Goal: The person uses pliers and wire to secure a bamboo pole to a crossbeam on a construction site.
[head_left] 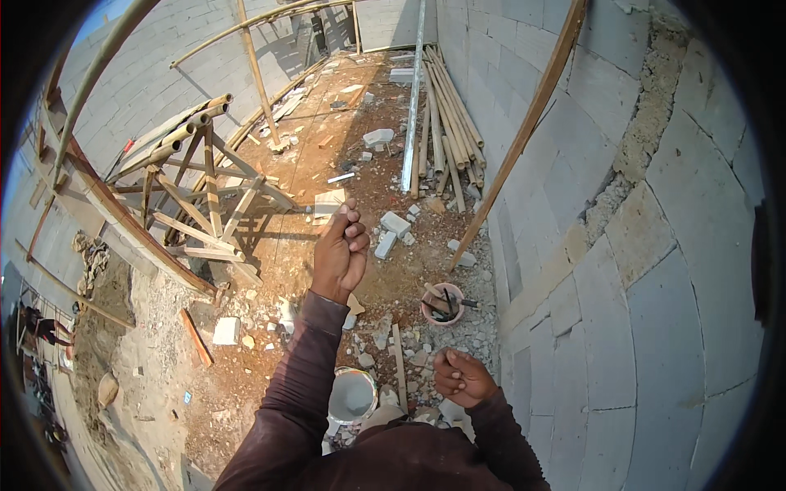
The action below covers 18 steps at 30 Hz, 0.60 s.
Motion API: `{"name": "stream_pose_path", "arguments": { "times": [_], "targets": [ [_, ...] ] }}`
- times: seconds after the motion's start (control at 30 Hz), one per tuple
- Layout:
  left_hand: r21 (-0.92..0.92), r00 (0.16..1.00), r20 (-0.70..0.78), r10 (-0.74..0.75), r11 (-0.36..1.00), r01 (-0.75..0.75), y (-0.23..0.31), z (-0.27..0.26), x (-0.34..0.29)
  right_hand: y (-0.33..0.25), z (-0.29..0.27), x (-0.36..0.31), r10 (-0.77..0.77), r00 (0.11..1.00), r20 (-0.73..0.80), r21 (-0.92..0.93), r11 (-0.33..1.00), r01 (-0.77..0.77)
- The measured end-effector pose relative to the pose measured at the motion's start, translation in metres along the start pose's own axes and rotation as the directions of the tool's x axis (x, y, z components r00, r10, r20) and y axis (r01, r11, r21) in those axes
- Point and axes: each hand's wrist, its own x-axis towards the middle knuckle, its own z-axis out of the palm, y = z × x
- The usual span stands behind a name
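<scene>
My left hand (pixel 342 252) is raised in front of me, its thumb and fingers pinched together. A faint thin line shows by its fingertips, too fine to name. Lower and to the right, my right hand (pixel 464 378) is closed with the fingers curled in. Whatever it may hold is hidden. Both hands are in the air, apart from each other. Below them on the ground stand a white bucket (pixel 374 396) with grey stuff inside and a small pink pail (pixel 443 320) of hand tools, one with a wooden handle.
A grey block wall (pixel 606 327) rises close on my right, with a wooden pole (pixel 524 135) leaning by it. Bamboo poles (pixel 449 114) lie along its foot. A wooden trestle (pixel 211 184) carrying bamboo stands at left. Broken blocks (pixel 395 223) and rubble litter the ground.
</scene>
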Motion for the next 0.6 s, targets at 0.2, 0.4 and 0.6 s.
{"name": "stream_pose_path", "arguments": {
  "times": [0.2,0.4,0.6],
  "targets": [
    [0.388,0.991,0.005,-0.135,0.913,0.123,0.006,-0.030,-0.057,-0.007,-0.017,0.036,0.142,0.977,-0.161,-0.973,0.140,-0.181],
    [0.364,0.952,-0.284,0.115,0.931,-0.004,0.002,-0.094,-0.112,-0.030,-0.048,0.044,-0.442,0.818,-0.368,-0.809,0.586,-0.048],
    [0.301,0.895,-0.374,0.245,0.944,-0.133,0.023,-0.138,-0.103,0.028,-0.040,0.043,-0.165,0.956,-0.241,-0.705,0.707,-0.056]
  ]
}}
